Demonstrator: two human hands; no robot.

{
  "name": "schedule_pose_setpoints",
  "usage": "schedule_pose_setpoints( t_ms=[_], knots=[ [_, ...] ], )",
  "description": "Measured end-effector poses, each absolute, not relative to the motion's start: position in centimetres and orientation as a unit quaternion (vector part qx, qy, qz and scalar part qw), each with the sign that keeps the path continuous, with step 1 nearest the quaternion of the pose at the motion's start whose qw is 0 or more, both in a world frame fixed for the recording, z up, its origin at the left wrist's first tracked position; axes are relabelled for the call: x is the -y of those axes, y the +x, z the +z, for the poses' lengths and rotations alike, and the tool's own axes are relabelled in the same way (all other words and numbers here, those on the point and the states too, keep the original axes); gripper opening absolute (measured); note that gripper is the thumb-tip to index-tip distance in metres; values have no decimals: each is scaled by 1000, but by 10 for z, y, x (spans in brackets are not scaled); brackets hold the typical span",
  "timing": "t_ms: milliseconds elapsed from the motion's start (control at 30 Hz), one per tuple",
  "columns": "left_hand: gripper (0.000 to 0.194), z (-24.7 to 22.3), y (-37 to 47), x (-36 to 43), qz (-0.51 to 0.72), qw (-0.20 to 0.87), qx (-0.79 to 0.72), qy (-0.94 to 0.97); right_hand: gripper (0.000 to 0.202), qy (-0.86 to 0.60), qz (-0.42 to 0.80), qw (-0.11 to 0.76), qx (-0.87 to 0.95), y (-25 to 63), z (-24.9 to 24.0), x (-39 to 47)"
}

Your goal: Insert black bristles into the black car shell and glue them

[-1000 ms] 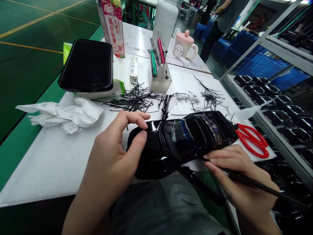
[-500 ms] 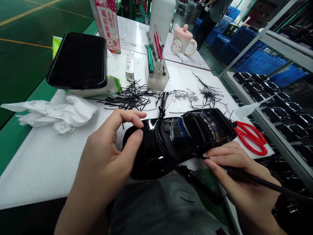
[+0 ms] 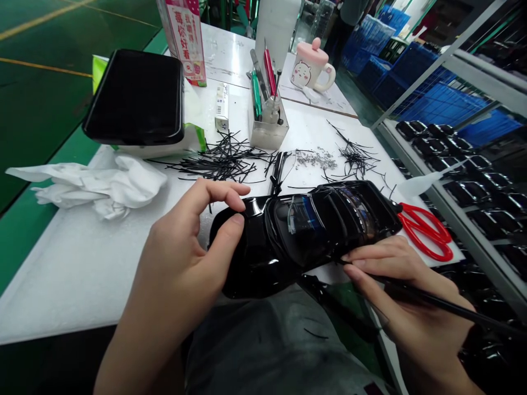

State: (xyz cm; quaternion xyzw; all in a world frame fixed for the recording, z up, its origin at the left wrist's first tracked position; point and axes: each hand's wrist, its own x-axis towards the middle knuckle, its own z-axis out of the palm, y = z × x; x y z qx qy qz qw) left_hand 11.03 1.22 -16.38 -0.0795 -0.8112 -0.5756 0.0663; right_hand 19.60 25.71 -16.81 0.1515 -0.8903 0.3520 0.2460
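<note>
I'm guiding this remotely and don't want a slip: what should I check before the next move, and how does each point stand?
1. Right hand grips the thin black tool: ok, fingers closed on it.
2. Tool tip placed correctly: cannot tell, it is lost against the side of the black model car.
3. Left hand at the car: ok, thumb and forefinger at its rounded end.
4. Support under the car: cannot tell, underside hidden.
5. Scissors safely placed: cannot tell, red handles lie near the right hand, blades unseen.
6. Loose strips kept off the clothing: not ok, one dark strip lies there.
</note>
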Motion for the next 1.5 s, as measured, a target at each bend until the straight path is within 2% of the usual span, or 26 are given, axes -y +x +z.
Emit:
schedule_pose_setpoints(
  t_ms=[200,367,467,600,700,900,1500],
  knots=[
    [8,-163,111,-13,-574,56,813,-76,23,156,347,233,895,196,-164,-254],
    [4,-162,108,-11,-534,-5,837,-123,18,131,318,178,922,196,-149,-255],
    [6,-163,106,-10,-505,-9,845,-178,13,127,304,128,936,188,-136,-254],
    [12,-167,104,-10,-490,-4,847,-205,16,130,309,97,937,176,-126,-251],
    [12,-169,103,-9,-487,-4,846,-216,17,134,312,98,935,174,-127,-252],
    [11,-170,104,-7,-497,-13,841,-213,16,123,395,113,903,179,-132,-261],
    [11,-168,105,-8,-491,-6,846,-210,16,148,311,107,933,176,-128,-253]
  ],
)
